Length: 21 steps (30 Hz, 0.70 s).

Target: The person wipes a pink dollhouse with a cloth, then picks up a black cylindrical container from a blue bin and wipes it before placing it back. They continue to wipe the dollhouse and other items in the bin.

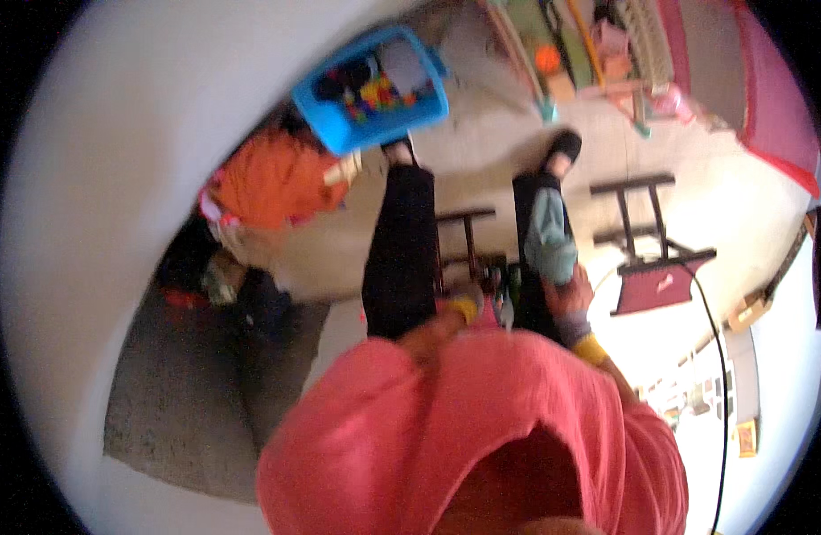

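My right hand (571,294) grips a grey-green cloth (551,244), which hangs over the right leg of my black trousers (398,247). A yellow band (590,349) circles the right wrist. My left hand (462,286) is blurred, lying between my knees beside another yellow band (465,307). Its fingers cannot be made out, nor whether it holds anything. Close to it are the dark legs of a small stool (469,237) and a patch of pink seat (484,315), partly hidden by my arm and shirt.
Ahead stands a blue plastic tub (384,130) holding colourful small pieces. Left of my foot lies an orange cloth heap (270,177). A tipped stool (654,287) with a maroon seat lies at right, near a black cable (723,374). A rack (547,110) stands at upper right.
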{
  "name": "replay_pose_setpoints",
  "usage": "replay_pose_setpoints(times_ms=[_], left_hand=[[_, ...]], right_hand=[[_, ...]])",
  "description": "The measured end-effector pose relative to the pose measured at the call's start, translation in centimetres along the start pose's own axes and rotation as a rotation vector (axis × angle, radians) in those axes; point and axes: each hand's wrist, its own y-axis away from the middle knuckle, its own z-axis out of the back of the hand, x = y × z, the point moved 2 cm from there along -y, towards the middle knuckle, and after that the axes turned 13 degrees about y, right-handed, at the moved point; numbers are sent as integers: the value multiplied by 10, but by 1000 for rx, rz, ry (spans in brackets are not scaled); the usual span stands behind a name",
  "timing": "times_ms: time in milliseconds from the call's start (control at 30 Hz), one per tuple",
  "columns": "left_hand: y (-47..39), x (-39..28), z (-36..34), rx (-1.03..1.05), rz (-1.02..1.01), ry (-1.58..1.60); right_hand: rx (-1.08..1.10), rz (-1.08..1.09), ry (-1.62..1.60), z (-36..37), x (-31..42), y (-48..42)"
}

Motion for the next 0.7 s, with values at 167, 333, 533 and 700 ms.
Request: replay_pose_setpoints(times_ms=[167,333,533,700], left_hand=[[-19,-5,6,7,134,243],[-48,7,-5,29,125,-75],[-63,9,-27,16,-90,-157],[-44,-21,12,-185,-390,-117]], right_hand=[[40,-76,-16,-5,-5,9],[45,-113,38,-11,-5,10],[-1,-128,-3,2,2,9],[-165,-56,-49,14,-6,-3]])
